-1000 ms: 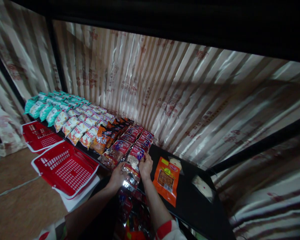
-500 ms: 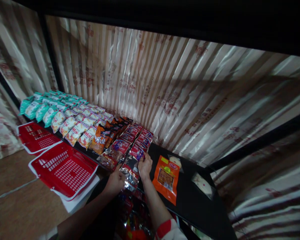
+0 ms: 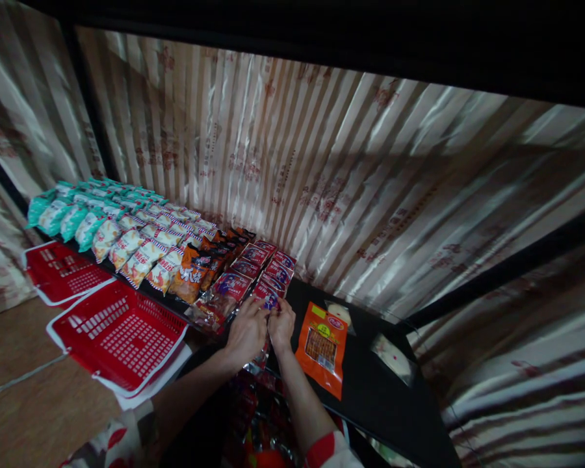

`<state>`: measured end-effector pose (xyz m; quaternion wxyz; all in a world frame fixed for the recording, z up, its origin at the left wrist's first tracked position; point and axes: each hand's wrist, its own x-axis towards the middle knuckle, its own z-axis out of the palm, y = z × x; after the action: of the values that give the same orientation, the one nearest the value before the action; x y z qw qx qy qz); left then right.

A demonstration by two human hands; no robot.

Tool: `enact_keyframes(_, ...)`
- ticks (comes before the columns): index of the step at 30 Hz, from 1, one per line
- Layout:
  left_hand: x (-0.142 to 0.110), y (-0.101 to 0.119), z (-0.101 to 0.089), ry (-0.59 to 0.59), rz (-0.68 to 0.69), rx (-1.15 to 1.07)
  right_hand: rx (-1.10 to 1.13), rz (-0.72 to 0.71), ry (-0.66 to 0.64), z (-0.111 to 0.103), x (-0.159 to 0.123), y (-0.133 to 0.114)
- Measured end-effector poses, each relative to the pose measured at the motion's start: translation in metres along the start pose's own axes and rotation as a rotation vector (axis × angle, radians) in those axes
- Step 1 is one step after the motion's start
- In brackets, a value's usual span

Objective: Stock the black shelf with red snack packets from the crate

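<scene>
My left hand [image 3: 247,331] and my right hand [image 3: 281,323] are side by side, fingers bent in on the upper part of the front red snack packet [image 3: 266,290]. Its lower clear part is mostly hidden behind my hands. More red packets lie overlapped behind it in a row. Just left runs a second row of red packets [image 3: 231,284], its front one near my left fingers. To the right of my right hand an orange snack bag [image 3: 324,344] lies flat on the black shelf [image 3: 370,400].
Orange bags [image 3: 191,274], white chip bags [image 3: 162,268] and teal bags [image 3: 86,227] stand in rows leftward. Two red baskets [image 3: 121,331] sit below the shelf's front edge. Clear packets with white contents [image 3: 394,359] lie at the right. A curtain [image 3: 322,175] hangs behind.
My left hand has moved up and right, from the packet's lower left edge to beside my right hand. The right hand stays about where it was.
</scene>
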<state>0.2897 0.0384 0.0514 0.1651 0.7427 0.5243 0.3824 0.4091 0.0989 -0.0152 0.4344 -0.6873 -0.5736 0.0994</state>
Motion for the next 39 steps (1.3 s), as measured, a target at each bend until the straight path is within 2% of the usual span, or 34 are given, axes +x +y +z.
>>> enact_keyframes(3, 0.022, -0.007, 0.013, -0.049, 0.052, 0.085, 0.03, 0.005, 0.011, 0.002, 0.001, 0.003)
enact_keyframes(6, 0.033, -0.016, 0.024, -0.092, 0.06, 0.158, 0.029, 0.036, 0.003, 0.004, 0.003, 0.004)
enact_keyframes(15, 0.025, -0.038, 0.05, -0.13, 0.045, 0.385, -0.022, 0.044, -0.016, 0.002, -0.002, 0.002)
enact_keyframes(21, 0.022, -0.044, 0.051, -0.102, 0.085, 0.429, 0.003, 0.002, -0.033, 0.005, -0.007, 0.006)
enact_keyframes(28, 0.02, -0.046, 0.052, -0.116, 0.091, 0.432, 0.059, 0.02, -0.053, 0.006, -0.011, 0.009)
enact_keyframes(34, 0.019, -0.045, 0.05, -0.133, 0.103, 0.44, 0.079, -0.02, -0.025, -0.005, -0.03, 0.005)
enact_keyframes(39, 0.018, -0.045, 0.048, -0.143, 0.118, 0.453, 0.068, -0.071, -0.077, -0.017, -0.052, 0.001)
